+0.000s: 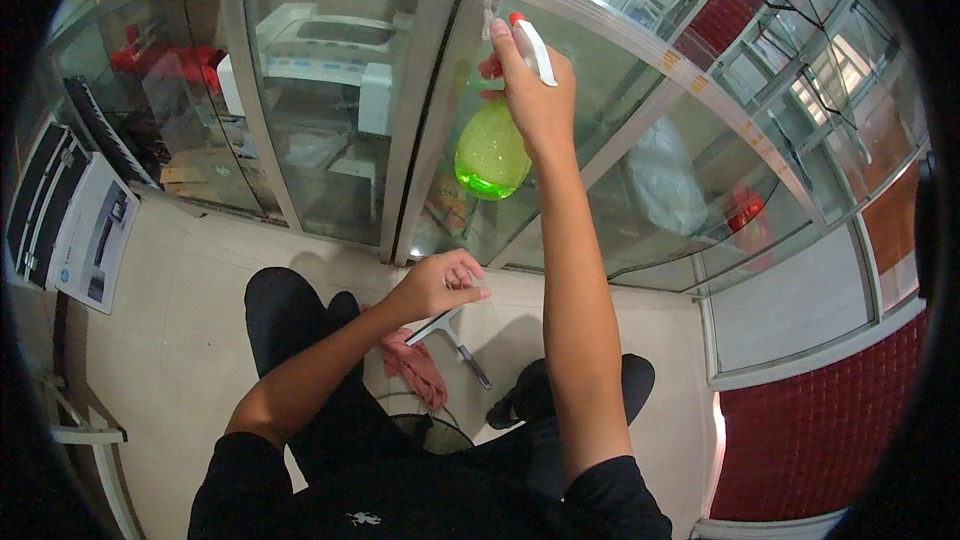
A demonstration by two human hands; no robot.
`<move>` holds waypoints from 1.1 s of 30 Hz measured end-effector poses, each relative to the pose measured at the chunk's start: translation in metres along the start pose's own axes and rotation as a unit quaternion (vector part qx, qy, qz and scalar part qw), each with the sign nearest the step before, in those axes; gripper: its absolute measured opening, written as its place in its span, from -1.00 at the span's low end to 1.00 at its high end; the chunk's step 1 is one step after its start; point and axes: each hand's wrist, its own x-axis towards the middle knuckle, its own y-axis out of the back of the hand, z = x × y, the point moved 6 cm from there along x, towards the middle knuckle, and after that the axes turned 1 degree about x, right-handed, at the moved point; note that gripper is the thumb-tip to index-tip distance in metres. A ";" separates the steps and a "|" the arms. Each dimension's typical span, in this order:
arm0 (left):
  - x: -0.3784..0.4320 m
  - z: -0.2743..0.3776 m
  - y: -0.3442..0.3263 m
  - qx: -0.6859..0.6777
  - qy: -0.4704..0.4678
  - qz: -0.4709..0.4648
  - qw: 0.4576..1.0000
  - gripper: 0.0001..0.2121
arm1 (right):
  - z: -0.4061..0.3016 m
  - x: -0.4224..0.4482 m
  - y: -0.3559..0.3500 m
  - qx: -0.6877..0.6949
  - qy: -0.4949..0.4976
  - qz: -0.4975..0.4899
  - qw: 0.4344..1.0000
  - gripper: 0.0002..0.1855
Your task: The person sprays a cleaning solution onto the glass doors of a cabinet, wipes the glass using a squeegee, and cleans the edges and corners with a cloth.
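Note:
My right hand [544, 90] is closed around the neck of a green spray bottle [491, 154] with a white and red trigger head. A little green liquid lies at its bottom. The bottle is held up in front of the glass door [585, 75] of a metal-framed display cabinet, and white foam shows on the frame beside its nozzle. My left hand [444, 285] hangs below, fingers loosely curled, with nothing visible in it. Under it on the tiled floor lie a squeegee [455, 335] and a pink cloth [417, 371], whose lower end is by a dark bucket [442, 433].
Behind the glass stand a white machine [322, 49], a plastic-wrapped item [666, 176] and red objects [745, 210]. A printed box [94, 232] leans at the left. A white panel [791, 307] and a dark red textured surface [817, 427] are at the right. My knees flank the squeegee.

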 end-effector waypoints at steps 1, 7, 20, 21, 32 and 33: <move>0.000 0.000 0.000 -0.010 0.005 -0.001 1.000 -0.70 | 0.000 0.001 0.001 0.000 0.009 0.012 1.000 -0.52; 0.002 0.000 -0.001 -0.035 0.003 -0.001 0.999 -0.69 | -0.006 0.001 0.002 -0.034 0.021 0.009 0.999 -0.53; 0.028 0.063 -0.006 0.126 -0.178 0.062 0.974 -0.06 | 0.081 -0.132 0.074 -0.156 0.064 0.000 0.986 -0.76; 0.030 0.069 -0.010 0.121 -0.192 0.063 0.972 -0.08 | 0.073 -0.136 0.068 -0.155 0.146 0.013 0.977 -0.78; 0.100 0.067 -0.026 0.092 -0.118 0.148 0.978 -0.40 | 0.096 -0.120 0.091 -0.165 0.085 -0.015 0.983 -0.19; 0.105 0.060 -0.013 0.068 -0.105 0.172 0.977 -0.50 | 0.095 -0.121 0.091 -0.164 0.084 -0.032 0.982 -0.15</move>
